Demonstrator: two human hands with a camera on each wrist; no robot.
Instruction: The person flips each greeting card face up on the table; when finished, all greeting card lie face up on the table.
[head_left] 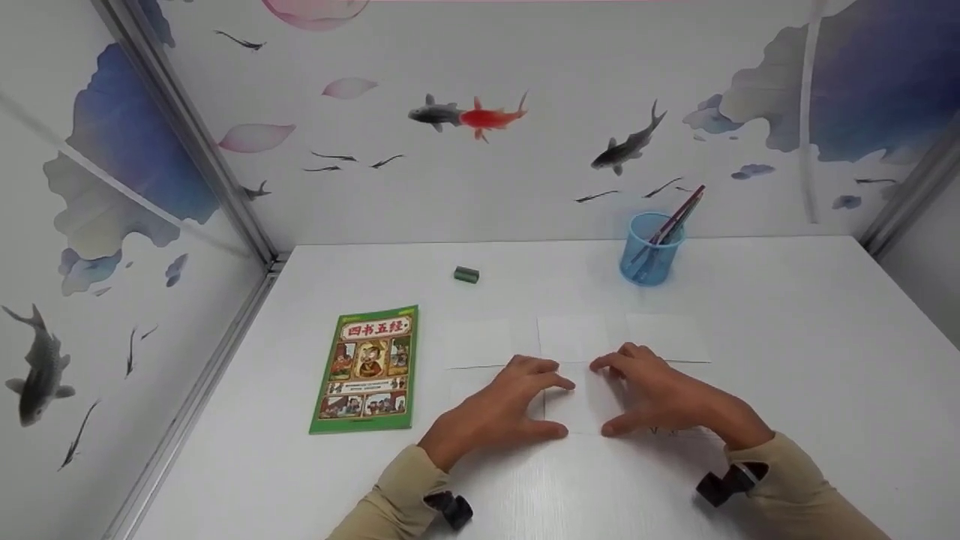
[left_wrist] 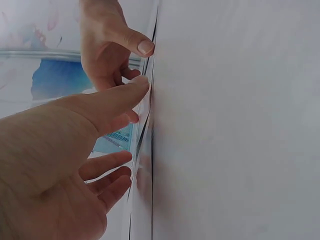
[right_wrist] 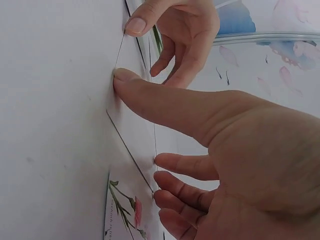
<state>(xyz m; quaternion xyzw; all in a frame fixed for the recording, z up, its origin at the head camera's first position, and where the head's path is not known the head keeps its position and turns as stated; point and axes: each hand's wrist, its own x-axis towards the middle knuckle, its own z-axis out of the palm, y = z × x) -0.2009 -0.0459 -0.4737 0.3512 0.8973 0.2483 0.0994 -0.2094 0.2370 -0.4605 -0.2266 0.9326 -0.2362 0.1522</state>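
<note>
Pale white cards lie edge to edge on the table in two rows. Between the hands is a blank card (head_left: 577,401) in the front row. My left hand (head_left: 506,405) rests at this card's left side, thumb near the front edge and fingers spread toward its back edge. Mirroring it, my right hand (head_left: 664,394) touches at the right side, fingers loosely bent and thumb tip at the front edge. A card with a pink flower and small print (right_wrist: 127,210) lies beside it, mostly hidden under the right hand in the head view. Three cards form the back row, including a middle card (head_left: 566,337).
A green-bordered comic-style book (head_left: 365,371) lies to the left. Behind the cards is a small dark green cylinder (head_left: 466,274). A blue mesh cup (head_left: 649,259) with pencils (head_left: 679,214) stands at the back right. White walls with painted fish (head_left: 491,118) enclose the table (head_left: 787,300).
</note>
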